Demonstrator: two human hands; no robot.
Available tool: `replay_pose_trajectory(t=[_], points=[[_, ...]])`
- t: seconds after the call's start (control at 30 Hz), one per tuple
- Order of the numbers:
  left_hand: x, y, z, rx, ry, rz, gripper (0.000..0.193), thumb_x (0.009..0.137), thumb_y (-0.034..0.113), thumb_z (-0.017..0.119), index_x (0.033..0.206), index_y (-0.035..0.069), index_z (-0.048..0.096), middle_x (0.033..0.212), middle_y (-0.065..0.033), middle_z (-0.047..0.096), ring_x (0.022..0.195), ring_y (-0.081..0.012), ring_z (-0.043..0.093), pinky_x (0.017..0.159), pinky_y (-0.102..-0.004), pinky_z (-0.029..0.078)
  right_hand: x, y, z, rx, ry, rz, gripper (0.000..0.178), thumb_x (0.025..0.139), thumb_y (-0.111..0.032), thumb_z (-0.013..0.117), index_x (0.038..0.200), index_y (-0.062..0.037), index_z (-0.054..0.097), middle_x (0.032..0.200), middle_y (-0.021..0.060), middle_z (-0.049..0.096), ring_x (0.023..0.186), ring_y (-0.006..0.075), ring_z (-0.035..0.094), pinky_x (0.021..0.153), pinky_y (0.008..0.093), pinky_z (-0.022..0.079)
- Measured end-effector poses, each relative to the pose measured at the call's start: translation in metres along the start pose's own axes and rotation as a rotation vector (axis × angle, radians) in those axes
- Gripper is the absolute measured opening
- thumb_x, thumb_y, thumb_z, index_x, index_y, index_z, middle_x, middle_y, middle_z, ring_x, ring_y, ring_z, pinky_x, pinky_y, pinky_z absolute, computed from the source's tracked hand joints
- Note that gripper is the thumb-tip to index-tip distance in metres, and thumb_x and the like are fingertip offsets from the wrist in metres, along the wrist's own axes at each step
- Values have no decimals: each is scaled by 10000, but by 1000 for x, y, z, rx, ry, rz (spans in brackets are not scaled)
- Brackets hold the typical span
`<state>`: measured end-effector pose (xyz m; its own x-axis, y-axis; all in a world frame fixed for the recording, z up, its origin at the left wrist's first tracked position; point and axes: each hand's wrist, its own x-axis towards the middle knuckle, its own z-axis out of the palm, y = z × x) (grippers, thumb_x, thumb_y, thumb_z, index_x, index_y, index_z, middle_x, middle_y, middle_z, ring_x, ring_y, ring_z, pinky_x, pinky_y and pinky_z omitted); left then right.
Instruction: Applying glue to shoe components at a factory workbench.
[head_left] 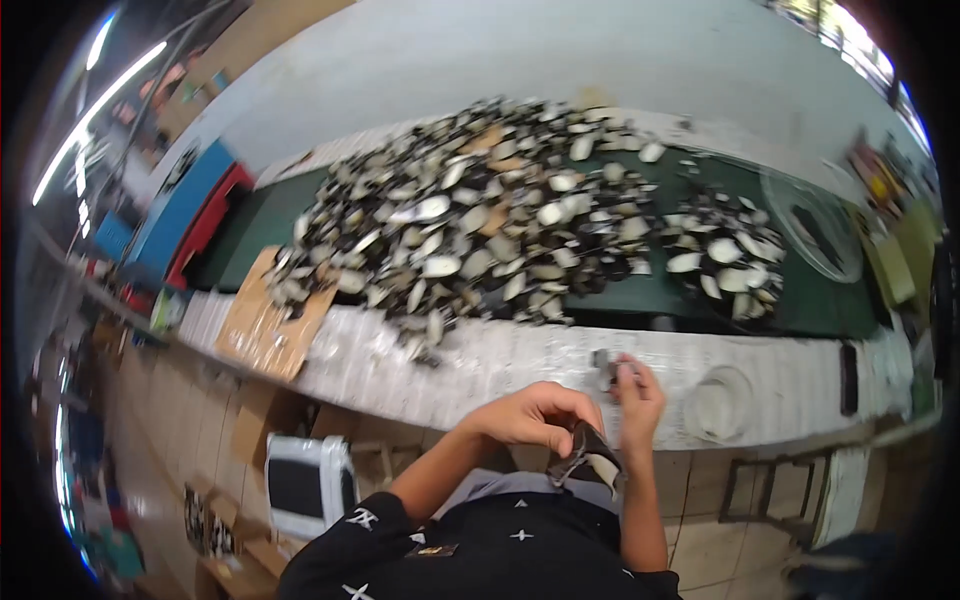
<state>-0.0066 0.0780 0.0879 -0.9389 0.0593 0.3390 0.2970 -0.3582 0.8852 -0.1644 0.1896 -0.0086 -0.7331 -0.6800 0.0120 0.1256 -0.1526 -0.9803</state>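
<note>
Close to my body, my left hand (540, 415) is closed on a dark brown piece with a cream inner side (590, 458); it looks like leather, but its exact kind I cannot make out. My right hand (638, 395) is just to the right, over the table's near edge. Its fingertips pinch a small dark grey object (606, 366), too blurred to name. Beyond both hands, a large heap of dark and cream oval pieces (470, 220) covers the middle of the green surface (820, 300).
A smaller pile of similar pieces (730, 250) lies at the right, beside a clear round tub (825, 225). A whitish round container (718, 402) stands right of my hands. Cardboard (275, 320) and blue and red bins (190, 210) are at the left. A stool (775, 495) stands below.
</note>
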Motion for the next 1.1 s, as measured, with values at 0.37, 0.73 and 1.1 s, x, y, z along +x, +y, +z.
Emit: replay_pose_trajectory(t=[0.37,0.73,1.1], points=[[199,39,-55,1523,652,472,335,924,112,587,1234,-12,561,1255,-195,587,1164,-349,551,1000,-383,415,-3,20,-3,76,-45,-50,239,945,-122,616,1145,5,648,972,41,647,809,84,610,721,232,534],[-21,16,-230,2080,1039,-423,518,860,255,672,1287,9,511,1477,-251,306,1360,-442,309,1047,-548,333,-2,8,2,123,-67,-56,232,942,-121,613,1127,15,649,963,58,643,790,93,612,702,233,535],[-48,40,-243,1742,1022,-8,217,878,155,644,1024,-5,640,912,-153,644,793,-334,617,685,-395,481,-5,3,4,80,-26,-53,243,944,-146,609,1132,3,651,919,44,654,764,75,587,661,211,506]])
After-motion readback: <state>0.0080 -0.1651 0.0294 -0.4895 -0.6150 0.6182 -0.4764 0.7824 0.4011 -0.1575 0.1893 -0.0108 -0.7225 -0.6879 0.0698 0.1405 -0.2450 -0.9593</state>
